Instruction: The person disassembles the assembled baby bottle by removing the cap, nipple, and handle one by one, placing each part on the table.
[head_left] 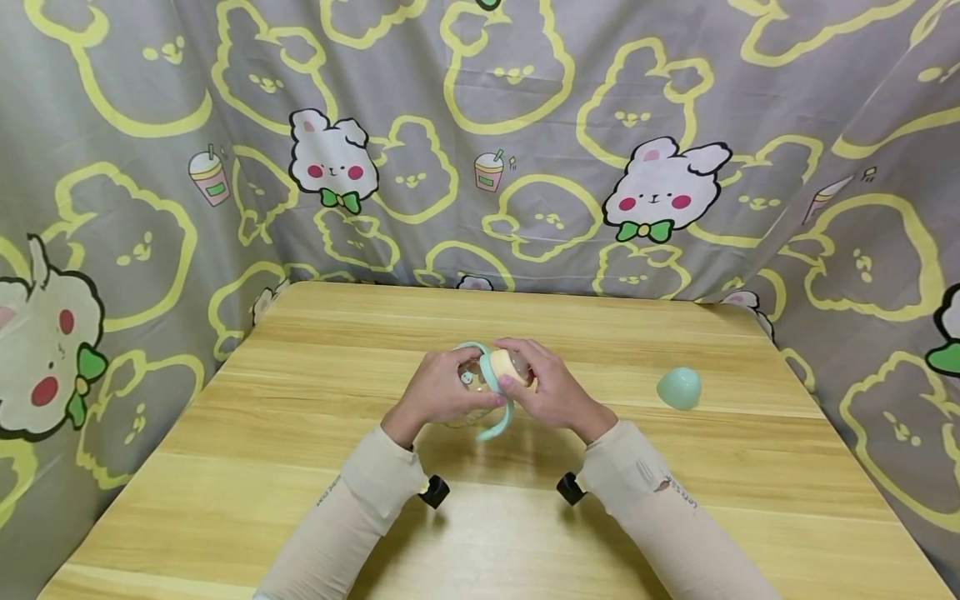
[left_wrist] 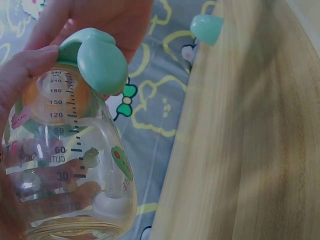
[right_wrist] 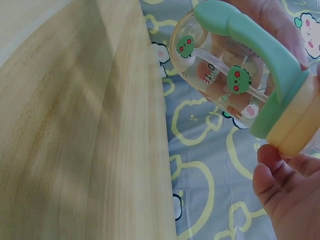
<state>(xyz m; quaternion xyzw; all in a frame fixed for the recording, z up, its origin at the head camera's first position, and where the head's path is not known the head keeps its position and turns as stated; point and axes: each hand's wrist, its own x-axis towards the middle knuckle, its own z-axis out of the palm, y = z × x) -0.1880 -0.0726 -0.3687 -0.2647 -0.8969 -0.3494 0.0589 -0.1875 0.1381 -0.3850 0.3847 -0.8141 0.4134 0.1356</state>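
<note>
Above the middle of the wooden table, the left hand grips the clear baby bottle (mint handles, printed scale) while the right hand curls round its yellow top, the mint cap lying well apart at right.

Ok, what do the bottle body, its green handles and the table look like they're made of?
The bottle body looks like clear glossy plastic, possibly glass: fingers show through it, behind printed measuring marks. The green handles seem matte moulded plastic or silicone: opaque, smoothly rounded, soft sheen. The table looks like pale wood or wood-grain laminate, with long straight grain lines and a satin finish.
</note>
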